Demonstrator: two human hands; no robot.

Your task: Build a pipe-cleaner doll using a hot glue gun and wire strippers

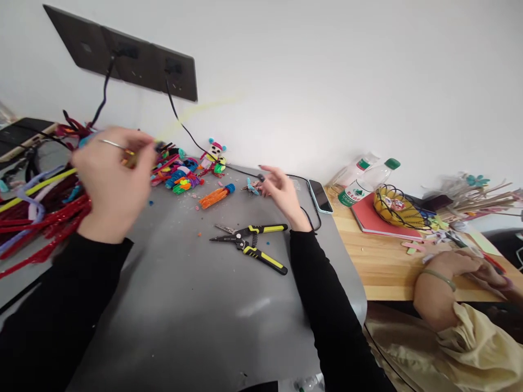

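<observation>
My left hand [116, 182] is raised over the left side of the grey table, fingers pinched. A thin yellow pipe cleaner [196, 110], smeared by motion, runs from its fingertips across the white wall. My right hand [285, 195] hovers at the back of the table, fingers apart, seemingly holding nothing. Beside its fingers lies a small blue-and-brown piece [252, 186]. An orange fuzzy bundle with a blue end [216, 196] lies between my hands. In front of it rest spring-handled pliers [249, 242] with black-and-yellow grips, jaws apart.
Red, purple and yellow pipe cleaners [44, 212] heap at left. Fuzzy figures [212, 152] stand by the wall, under a cable. A phone [321, 196] lies at right. On the wooden table [379, 272] are a bottle [368, 182], a wire basket [398, 207] and a co-worker's hands [457, 264].
</observation>
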